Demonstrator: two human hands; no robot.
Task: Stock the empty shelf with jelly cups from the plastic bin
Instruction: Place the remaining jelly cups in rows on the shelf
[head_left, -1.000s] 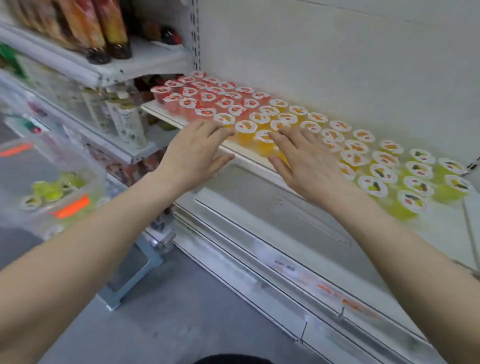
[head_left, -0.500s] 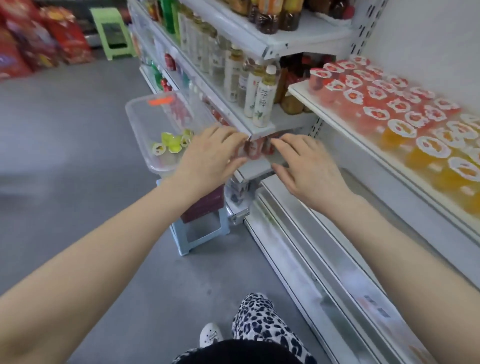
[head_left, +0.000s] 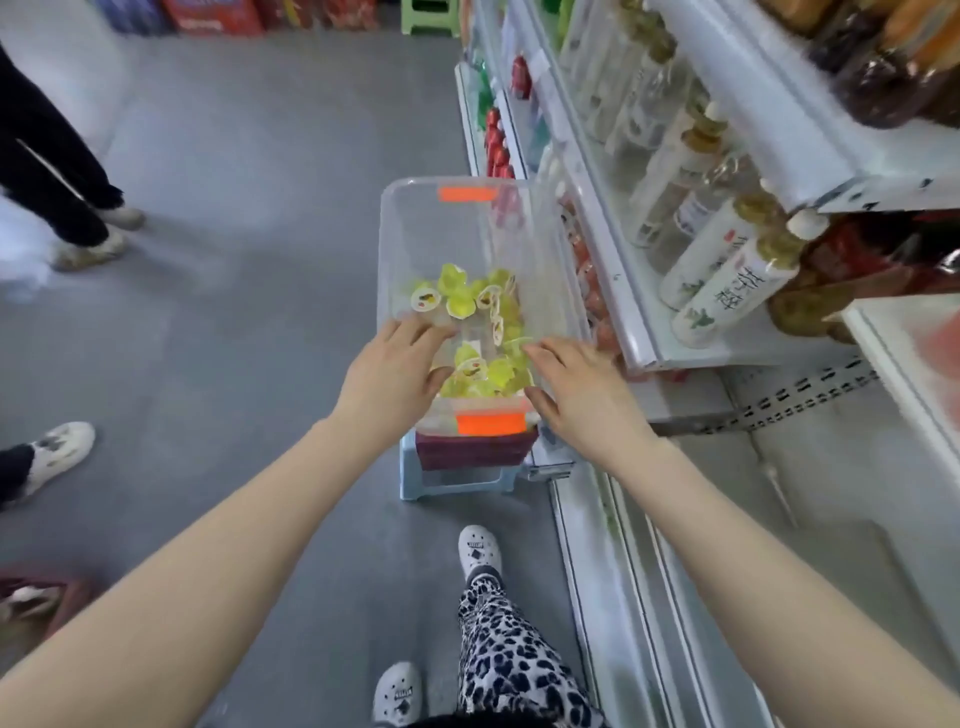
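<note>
A clear plastic bin (head_left: 405, 244) with orange handles stands on a pale blue stool (head_left: 447, 480) beside the shelving. Several yellow-green jelly cups (head_left: 462, 299) lie loose in its near half. My left hand (head_left: 392, 371) hovers over the bin's near left rim, fingers straight, holding nothing. My right hand (head_left: 576, 389) is over the near right rim, fingers also straight and empty. The stocked jelly shelf (head_left: 906, 343) shows only as a blurred edge at the far right.
Bottles of drink (head_left: 727, 265) fill the shelves to the right of the bin. My leopard-print leg and white clogs (head_left: 480, 551) stand below the stool. Other people's legs and shoes (head_left: 83, 244) are at the left on the grey floor.
My view and both hands swung left from the jelly shelf to the bin. Both hands stayed empty and now reach over the bin's near end.
</note>
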